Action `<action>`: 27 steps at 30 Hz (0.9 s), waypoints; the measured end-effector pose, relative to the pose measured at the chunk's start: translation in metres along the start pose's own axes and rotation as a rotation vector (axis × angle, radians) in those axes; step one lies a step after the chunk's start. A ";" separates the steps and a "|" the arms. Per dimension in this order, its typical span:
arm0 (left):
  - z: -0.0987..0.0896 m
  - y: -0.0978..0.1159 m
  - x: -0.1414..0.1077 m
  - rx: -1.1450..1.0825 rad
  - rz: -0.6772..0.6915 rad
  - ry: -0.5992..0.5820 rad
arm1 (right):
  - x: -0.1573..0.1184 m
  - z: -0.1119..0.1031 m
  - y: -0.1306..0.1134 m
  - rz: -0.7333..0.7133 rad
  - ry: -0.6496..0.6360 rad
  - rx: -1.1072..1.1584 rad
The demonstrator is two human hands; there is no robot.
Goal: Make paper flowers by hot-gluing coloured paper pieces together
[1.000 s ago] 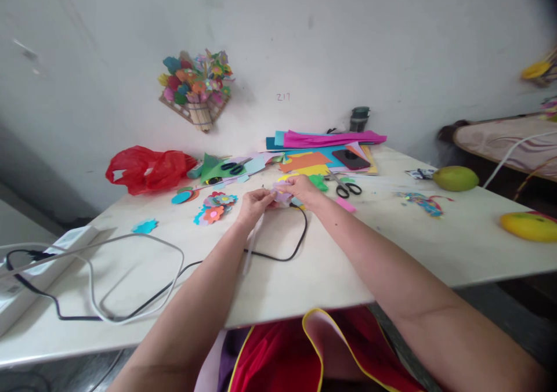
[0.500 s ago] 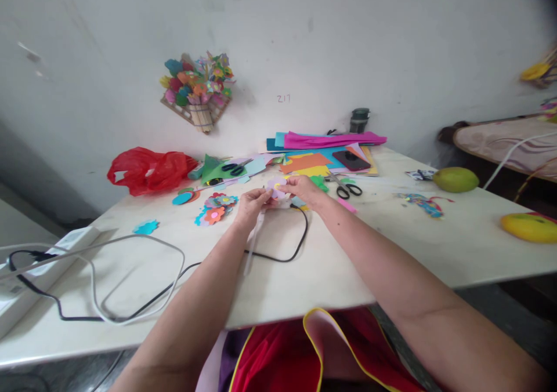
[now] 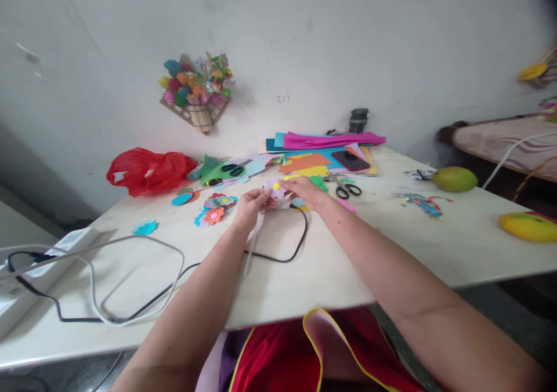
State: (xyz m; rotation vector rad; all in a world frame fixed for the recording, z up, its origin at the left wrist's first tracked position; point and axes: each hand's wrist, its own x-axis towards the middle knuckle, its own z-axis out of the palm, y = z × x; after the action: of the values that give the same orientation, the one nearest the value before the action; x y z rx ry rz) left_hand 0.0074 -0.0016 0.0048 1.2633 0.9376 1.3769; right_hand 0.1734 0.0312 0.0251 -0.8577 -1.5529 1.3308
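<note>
A lilac paper flower [image 3: 272, 193] with a yellow round centre is held up over the middle of the table. My left hand [image 3: 251, 205] pinches its left edge between thumb and fingers. On the opposite side, my right hand [image 3: 304, 190] has its fingers closed at the flower's right edge, and the yellow centre shows between the two hands. Below them a translucent stick [image 3: 253, 244] sticks out toward me; what it belongs to is mostly hidden by my hands. Left of my left hand lies a pile of layered paper flowers [image 3: 214, 215] in red, blue and orange.
Black-handled scissors [image 3: 348, 191] lie right of my right hand; another pair [image 3: 235, 168] rests on green paper. Coloured sheets and a phone [image 3: 350, 160] are behind. A black cable [image 3: 300, 244] loops in front, near a power strip [image 3: 52, 264]. Mangoes [image 3: 455, 179] sit at right.
My right fingertips have drawn back from the flower's yellow centre to its right edge, so the centre shows fully. My left hand stays in about the same place.
</note>
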 end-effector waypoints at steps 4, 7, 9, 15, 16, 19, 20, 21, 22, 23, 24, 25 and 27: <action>0.000 0.001 -0.001 -0.004 -0.001 -0.002 | -0.002 0.000 -0.003 -0.014 -0.004 -0.028; 0.000 0.000 0.000 -0.005 -0.006 -0.004 | -0.003 0.004 -0.004 -0.028 0.020 -0.064; 0.001 0.000 0.000 -0.007 -0.008 -0.009 | -0.003 0.007 -0.002 -0.029 0.048 -0.076; 0.002 0.000 -0.001 0.000 -0.017 -0.017 | 0.002 0.010 0.005 -0.041 0.118 -0.109; 0.002 0.001 -0.001 0.003 -0.017 -0.013 | 0.003 0.010 0.006 -0.048 0.123 -0.123; 0.002 0.001 -0.001 0.005 -0.017 -0.010 | 0.005 0.009 0.009 -0.069 0.134 -0.163; 0.002 0.001 -0.001 0.005 -0.016 -0.012 | 0.006 0.009 0.009 -0.072 0.137 -0.172; 0.001 0.001 -0.001 0.004 -0.014 -0.014 | 0.006 0.009 0.010 -0.071 0.138 -0.177; 0.001 0.001 0.000 0.002 -0.012 -0.013 | 0.006 0.008 0.010 -0.065 0.134 -0.174; 0.001 0.000 0.000 -0.001 -0.009 -0.009 | 0.005 0.007 0.009 -0.055 0.118 -0.163; 0.001 0.000 0.000 -0.007 -0.005 -0.002 | 0.005 0.006 0.009 -0.041 0.089 -0.144; 0.001 0.000 0.001 -0.014 -0.001 0.005 | 0.004 0.005 0.008 -0.028 0.053 -0.120; 0.000 0.000 0.001 -0.030 0.008 0.016 | 0.001 0.002 0.004 -0.010 -0.019 -0.062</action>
State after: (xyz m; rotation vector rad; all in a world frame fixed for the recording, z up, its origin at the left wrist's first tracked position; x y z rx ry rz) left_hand 0.0075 -0.0004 0.0050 1.2365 0.9212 1.4045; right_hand 0.1710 0.0324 0.0211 -0.8766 -1.6185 1.2933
